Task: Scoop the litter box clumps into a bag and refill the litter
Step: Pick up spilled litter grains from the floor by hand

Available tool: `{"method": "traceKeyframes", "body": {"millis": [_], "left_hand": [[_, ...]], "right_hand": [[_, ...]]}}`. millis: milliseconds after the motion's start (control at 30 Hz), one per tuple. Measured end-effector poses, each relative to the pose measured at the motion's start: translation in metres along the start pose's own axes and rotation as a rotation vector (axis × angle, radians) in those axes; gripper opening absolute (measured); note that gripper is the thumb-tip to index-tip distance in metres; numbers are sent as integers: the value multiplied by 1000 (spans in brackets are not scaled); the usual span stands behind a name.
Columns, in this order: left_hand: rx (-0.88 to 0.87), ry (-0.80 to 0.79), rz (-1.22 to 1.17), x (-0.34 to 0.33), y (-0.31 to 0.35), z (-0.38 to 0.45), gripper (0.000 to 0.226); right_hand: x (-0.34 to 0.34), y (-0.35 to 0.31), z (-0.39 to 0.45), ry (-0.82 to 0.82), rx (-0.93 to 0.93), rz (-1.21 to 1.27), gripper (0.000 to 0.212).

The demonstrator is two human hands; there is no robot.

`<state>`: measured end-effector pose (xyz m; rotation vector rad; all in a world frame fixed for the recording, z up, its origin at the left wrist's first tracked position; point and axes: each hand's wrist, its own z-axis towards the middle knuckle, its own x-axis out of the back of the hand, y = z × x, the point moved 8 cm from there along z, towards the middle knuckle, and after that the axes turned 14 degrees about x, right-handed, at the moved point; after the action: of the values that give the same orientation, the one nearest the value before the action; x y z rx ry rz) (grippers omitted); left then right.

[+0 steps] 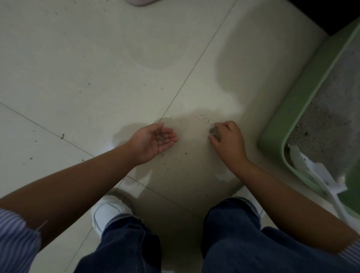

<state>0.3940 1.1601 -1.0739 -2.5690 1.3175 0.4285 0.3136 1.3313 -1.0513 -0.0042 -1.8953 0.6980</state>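
A green litter box (292, 117) with grey litter (327, 109) stands at the right on the tiled floor. A white scoop (311, 171) lies across its near corner. My left hand (153, 142) is cupped palm up over the floor, with a few grey litter grains (161, 137) in the palm. My right hand (228, 140) is palm down just left of the box, its fingers pinched on a small grey litter clump (214, 131) at floor level. No bag is in view.
Loose litter grains (204, 118) are scattered on the pale floor tiles (97, 68) around both hands. My white shoe (109, 212) and dark jeans (233, 243) fill the bottom. A pink object (140, 2) pokes in at the top edge.
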Motion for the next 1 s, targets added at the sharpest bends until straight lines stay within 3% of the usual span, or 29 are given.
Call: {"method": "traceKeyframes", "body": {"millis": [100, 167, 267, 367, 500, 600, 733, 800, 900, 1000], "left_hand": [[2, 11, 11, 2, -2, 1, 35], [5, 5, 8, 1, -1, 1, 35], [9, -2, 4, -3, 0, 2, 36], [14, -1, 4, -8, 0, 2, 36], [23, -16, -1, -14, -1, 1, 36], [33, -31, -19, -15, -2, 3, 40], [38, -53, -18, -18, -2, 4, 48], [20, -52, -55, -21, -2, 3, 47], [-1, -90, -76, -31, -5, 0, 47], [-22, -104, -97, -33, -5, -2, 45]], "right_hand": [[6, -9, 7, 121, 148, -57, 12], [4, -13, 10, 115, 248, -123, 1], [-8, -16, 14, -52, 321, -163, 17], [-10, -22, 15, -126, 364, -236, 10], [-10, -28, 16, -168, 369, -270, 15], [-5, -31, 21, -111, 335, -238, 8], [23, -45, 26, 178, 283, 29, 13], [31, -70, 23, 177, 353, 111, 8], [25, -95, 14, 26, 488, 154, 15], [27, -78, 13, 16, 451, 127, 25]]}}
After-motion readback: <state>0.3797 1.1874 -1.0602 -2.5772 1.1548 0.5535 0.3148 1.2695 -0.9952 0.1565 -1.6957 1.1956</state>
